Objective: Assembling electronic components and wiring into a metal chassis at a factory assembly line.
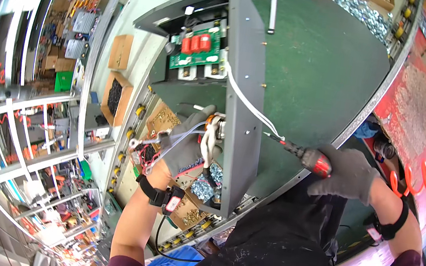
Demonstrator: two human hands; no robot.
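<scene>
A dark grey metal housing stands tilted on the green work surface, its open side to the left. Inside its far part sits a green circuit board with red block-shaped components. My left hand, in a grey glove, reaches into the near part and is closed at a copper-coloured coil with white sleeved leads; its fingertips are partly hidden. In my gloved right hand is a red and black power screwdriver. Its bit points left, a little apart from the housing's outer wall. A white cable hangs over that wall.
Boxes of small brass-coloured parts and silver fasteners lie by the housing. More silver fasteners are heaped at the far right. Roller tracks edge the surface. An orange coiled hose hangs near a worn red bench.
</scene>
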